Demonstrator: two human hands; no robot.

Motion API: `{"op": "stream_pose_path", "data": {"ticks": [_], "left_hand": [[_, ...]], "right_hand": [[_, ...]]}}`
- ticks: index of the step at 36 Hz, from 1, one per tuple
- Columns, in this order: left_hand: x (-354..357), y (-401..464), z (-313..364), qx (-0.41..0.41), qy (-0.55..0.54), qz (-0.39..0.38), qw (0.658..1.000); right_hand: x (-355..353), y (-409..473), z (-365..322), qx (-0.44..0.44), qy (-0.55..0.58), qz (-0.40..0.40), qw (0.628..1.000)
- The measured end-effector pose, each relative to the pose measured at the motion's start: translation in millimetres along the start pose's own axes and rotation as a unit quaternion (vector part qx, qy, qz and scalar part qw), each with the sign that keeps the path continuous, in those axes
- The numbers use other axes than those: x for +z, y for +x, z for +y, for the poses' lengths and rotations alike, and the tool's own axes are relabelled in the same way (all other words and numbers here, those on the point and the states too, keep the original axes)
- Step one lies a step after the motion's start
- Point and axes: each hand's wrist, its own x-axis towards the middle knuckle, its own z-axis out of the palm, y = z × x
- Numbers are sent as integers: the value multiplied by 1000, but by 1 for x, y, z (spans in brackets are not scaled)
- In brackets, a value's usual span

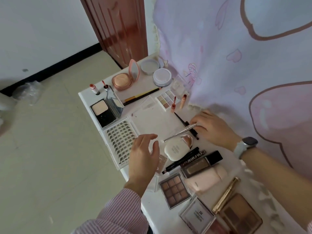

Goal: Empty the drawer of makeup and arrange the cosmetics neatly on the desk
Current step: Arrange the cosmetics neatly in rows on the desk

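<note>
Cosmetics cover the white desk (152, 122). My right hand (212, 129) pinches a slim silver tool (180, 132) at its right end, above a black eyeliner pen (185, 125). The tool's far tip lies over a white cushion compact (176, 148). My left hand (143, 156) hovers with spread, relaxed fingers just left of that compact, holding nothing, over the edge of a false-lash tray (118, 139). The drawer is out of view.
Far end: pink compact (124, 80), two round jars (162, 76), lipsticks (94, 89), powder compact (106, 109), pale palette (167, 98). Near end: brown palette (175, 189), black tube (202, 163), gold tube (226, 195), pink pouch (206, 180). A pink curtain (236, 65) hangs at right.
</note>
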Motion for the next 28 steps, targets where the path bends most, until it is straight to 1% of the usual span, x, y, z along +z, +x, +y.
{"op": "stream_pose_path", "data": {"ticks": [3,5,8,11,14,17,19,21,23,25,28], "left_hand": [[-1,-1,6,11,-16,-14,1000],[0,-1,12,28,-30,-17,999],[2,0,22,51,-48,-21,997],[7,-1,34,97,-53,-58,992],[14,-2,47,126,-44,-90,987],[16,-3,56,146,-54,-90,984],[14,-6,61,137,-72,-84,984],[12,-11,63,127,-68,-62,988],[9,-14,61,132,-35,-41,990],[5,-15,56,149,8,-40,988],[1,-15,47,159,4,-66,985]], "right_hand": [[-18,-14,-10,89,64,-5,994],[-28,-21,-17,139,122,3,983],[-37,-30,-29,203,222,71,951],[-43,-35,-46,208,261,133,933],[-49,-35,-72,197,330,165,909],[-49,-33,-94,210,426,192,859],[-46,-29,-103,239,450,220,832],[-41,-26,-109,263,460,227,817],[-37,-25,-111,287,455,209,817],[-34,-25,-114,308,431,191,826],[-31,-26,-117,309,356,189,862]]}}
